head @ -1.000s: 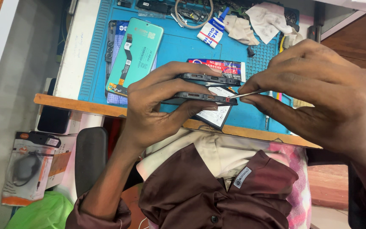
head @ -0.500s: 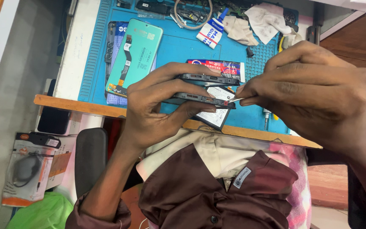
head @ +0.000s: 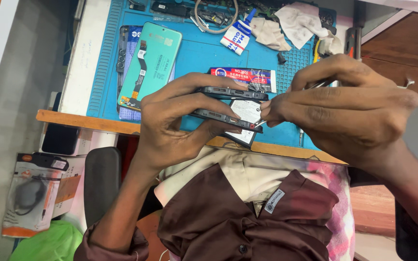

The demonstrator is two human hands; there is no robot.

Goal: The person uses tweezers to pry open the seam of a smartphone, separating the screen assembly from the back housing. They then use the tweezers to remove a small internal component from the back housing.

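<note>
Dark grey plastic sits between our fingertips: our left hand (head: 180, 121) is closed around an opened phone (head: 228, 104), fingers curled over its top edge and thumb under its lower edge, so it hangs tilted just above the front edge of the bench. Our right hand (head: 344, 108) is pinched shut on a thin metal tool (head: 260, 123) whose tip touches the phone's lower right corner, where a small red spot shows. We cannot tell whether it is a pair of tweezers or a pick, since the hand hides most of it.

Compared with half a second ago, the right hand has slid a little further over the phone and the tip has settled at that corner; the left hand's grip has not changed. To us this suggests the fine work at the corner is under way and the phone is being kept steady for it.

Under the phone lies a white-labelled battery (head: 246, 116). Just beyond it rests a red and white packet (head: 245, 77). All of this is over a blue work mat (head: 194, 58). Further to the left on the mat lies a mint-green phone screen (head: 151, 63) with a dark ribbon cable. At the far edge are a tube of glue (head: 238, 34), a crumpled cloth (head: 301, 21) and a wire ring.
</note>
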